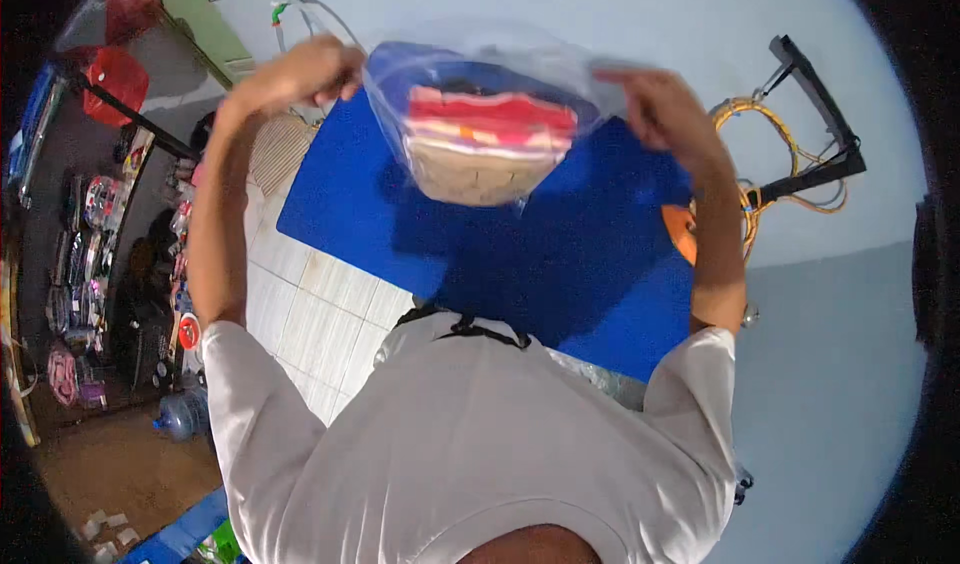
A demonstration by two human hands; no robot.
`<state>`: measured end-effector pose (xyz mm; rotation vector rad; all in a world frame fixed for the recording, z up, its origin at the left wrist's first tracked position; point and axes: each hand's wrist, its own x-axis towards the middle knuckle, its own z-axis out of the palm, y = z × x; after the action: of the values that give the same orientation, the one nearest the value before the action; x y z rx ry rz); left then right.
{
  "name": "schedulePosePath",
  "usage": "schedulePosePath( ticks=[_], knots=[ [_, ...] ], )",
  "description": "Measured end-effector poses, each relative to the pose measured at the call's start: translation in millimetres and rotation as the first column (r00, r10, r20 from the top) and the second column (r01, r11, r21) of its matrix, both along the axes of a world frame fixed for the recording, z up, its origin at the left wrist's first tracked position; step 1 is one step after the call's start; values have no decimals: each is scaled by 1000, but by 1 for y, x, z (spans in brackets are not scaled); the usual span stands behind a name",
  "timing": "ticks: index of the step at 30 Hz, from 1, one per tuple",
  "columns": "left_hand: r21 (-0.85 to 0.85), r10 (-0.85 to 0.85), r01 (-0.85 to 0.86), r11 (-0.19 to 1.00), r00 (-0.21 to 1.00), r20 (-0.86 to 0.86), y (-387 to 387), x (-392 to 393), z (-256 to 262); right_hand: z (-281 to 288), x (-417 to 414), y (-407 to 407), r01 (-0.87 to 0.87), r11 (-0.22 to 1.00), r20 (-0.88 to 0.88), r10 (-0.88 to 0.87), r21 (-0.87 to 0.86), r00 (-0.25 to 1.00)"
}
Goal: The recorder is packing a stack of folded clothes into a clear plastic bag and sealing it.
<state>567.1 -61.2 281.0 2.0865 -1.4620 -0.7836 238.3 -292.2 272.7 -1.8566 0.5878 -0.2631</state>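
A clear plastic bag [480,151] with red, white and beige folded contents, seemingly cloth, hangs in the air above a blue tabletop [337,189]. My left hand [322,72] is closed on the bag's rim at its upper left corner. At the upper right corner, my right hand [656,106] has its index finger stretched toward the rim; motion blur hides whether its fingers pinch the plastic. The bag's mouth is spread wide between both hands, and a dark shadow falls on the tabletop below.
A coiled orange cable [791,136] hangs from a black wall bracket [817,174] at the right. A pale wall stands behind the table. At the left are white floor tiles [330,301], a blue water jug [184,414] and shelves with packaged goods.
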Motion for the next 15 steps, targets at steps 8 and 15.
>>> schedulePosePath(
  ticks=[8,15],
  knots=[
    [129,-48,47,991,999,9,-43,8,-5,-18,11,4,126,980,84,-140,156,987],
    [36,-143,142,989,988,51,-53,31,45,24,-7,-24,157,982,169,-173,103,970]
  ],
)
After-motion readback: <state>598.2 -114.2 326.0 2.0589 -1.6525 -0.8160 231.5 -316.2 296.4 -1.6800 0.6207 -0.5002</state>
